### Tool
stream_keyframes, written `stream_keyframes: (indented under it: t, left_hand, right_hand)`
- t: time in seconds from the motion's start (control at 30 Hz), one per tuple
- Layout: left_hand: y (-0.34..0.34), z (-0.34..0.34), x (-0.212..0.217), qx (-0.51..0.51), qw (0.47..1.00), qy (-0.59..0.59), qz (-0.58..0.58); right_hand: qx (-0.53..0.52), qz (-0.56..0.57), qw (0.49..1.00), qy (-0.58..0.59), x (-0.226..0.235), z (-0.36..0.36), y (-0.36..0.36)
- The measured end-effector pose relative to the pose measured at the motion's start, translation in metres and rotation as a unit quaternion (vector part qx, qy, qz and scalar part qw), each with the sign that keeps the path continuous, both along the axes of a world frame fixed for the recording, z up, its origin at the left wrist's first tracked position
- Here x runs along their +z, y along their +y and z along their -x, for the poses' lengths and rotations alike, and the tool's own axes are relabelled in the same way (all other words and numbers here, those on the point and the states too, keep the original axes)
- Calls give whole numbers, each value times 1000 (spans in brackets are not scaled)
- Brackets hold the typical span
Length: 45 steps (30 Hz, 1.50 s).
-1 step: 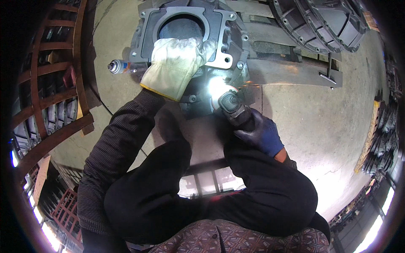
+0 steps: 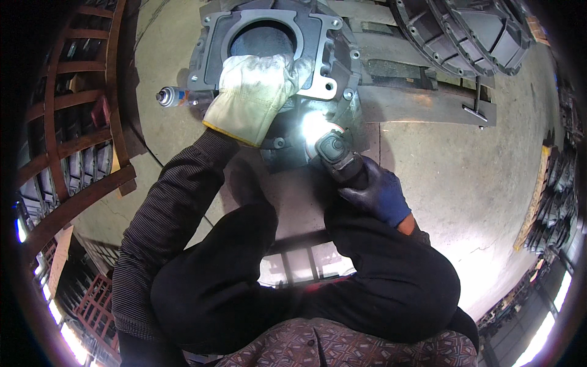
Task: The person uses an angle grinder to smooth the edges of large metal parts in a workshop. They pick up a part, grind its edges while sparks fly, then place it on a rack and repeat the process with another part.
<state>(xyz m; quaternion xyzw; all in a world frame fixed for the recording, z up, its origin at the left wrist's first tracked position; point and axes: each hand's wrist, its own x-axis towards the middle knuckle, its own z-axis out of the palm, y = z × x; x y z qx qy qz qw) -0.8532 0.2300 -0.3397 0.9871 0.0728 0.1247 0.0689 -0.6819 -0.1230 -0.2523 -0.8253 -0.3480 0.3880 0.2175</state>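
A large grey metal casting (image 2: 213,46) with a round bore and bolt holes lies in front of me. My left hand (image 2: 254,92), in a pale leather glove with a yellow-edged cuff, is closed over the casting at the near rim of the bore; its fingertips are partly hidden. In a dark blue coated glove, my right hand (image 2: 380,192) grips an angle grinder (image 2: 337,153). The grinder's head and disc are at the casting's near right side. White glare there hides where the disc meets the metal.
A spray can (image 2: 174,96) lies left of the casting. To the right are a wooden pallet (image 2: 403,104), a T-handled tool (image 2: 474,114) and a second ribbed casting (image 2: 465,37). A brown rack (image 2: 113,73) holding metal parts stands at the left. More parts (image 2: 544,208) are stacked far right.
The orange sparks to the right of the grinder's disc no longer show. Both hands and the casting stay in nearly the same place.
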Motion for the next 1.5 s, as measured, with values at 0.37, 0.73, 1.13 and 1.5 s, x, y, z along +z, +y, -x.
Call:
stream_keyframes:
  t: [0.37,0.73,1.13,1.5]
  left_hand:
    - [0,1,0,3,1000,3,3]
    - [0,-2,0,3,1000,5,5]
    - [-1,0,-1,2,1000,7,9]
    - [0,-2,2,3,1000,10,8]
  right_hand:
    - [27,25,999,-33,-6,1,3]
    - [-8,0,1000,-12,6,2,-7]
    - [32,9,999,-42,1,2,5]
    - [-25,-2,1000,-15,5,4,-13]
